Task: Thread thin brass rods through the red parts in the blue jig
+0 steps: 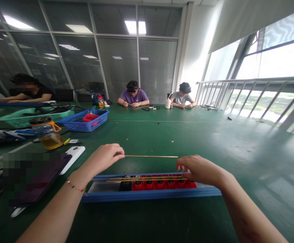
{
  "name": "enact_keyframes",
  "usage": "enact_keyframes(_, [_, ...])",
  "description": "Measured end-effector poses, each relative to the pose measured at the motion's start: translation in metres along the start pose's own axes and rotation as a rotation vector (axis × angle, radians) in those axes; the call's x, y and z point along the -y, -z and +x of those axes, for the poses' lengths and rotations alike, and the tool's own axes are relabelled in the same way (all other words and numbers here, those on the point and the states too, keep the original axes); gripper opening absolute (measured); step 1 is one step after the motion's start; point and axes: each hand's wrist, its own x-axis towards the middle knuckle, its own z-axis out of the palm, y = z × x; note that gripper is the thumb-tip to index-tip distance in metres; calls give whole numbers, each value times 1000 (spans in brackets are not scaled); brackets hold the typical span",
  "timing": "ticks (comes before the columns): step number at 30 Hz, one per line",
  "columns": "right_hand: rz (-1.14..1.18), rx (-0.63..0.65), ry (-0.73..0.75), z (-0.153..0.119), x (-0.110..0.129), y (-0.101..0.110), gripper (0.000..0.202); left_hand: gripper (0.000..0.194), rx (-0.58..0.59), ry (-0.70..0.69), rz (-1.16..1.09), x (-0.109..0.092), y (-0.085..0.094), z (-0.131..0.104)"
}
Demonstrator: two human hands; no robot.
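Observation:
My left hand point(111, 153) is closed in a pinch on the left end of a thin gold-coloured rod point(150, 156), held level above the green table. At the rod's right end is my right hand point(195, 167), its fingers loosely curled and apart; whether they touch the rod is unclear. Below both hands lies a long blue tray point(152, 194). Inside it stands a row of several red holders point(149, 184) with dark tops, with a black block point(125, 184) at their left. More thin gold rods point(116, 181) rest across them, their right ends near my right fingers.
On the left are a tablet point(45, 179), a white device point(73, 158), a jar of amber liquid point(48, 135), a blue basket point(86, 125) and a green basket point(12, 118). Across the green table point(142, 140) sit several people, one in a purple shirt point(139, 96).

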Motion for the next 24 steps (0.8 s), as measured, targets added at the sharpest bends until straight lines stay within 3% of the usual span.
enact_keyframes(12, [-123, 24, -16, 3, 5, -7, 29, 20, 71, -57, 6, 14, -67, 17])
enact_keyframes(24, [-86, 15, 24, -1, 8, -8, 27, 17, 191, -23, -99, 19, -81, 19])
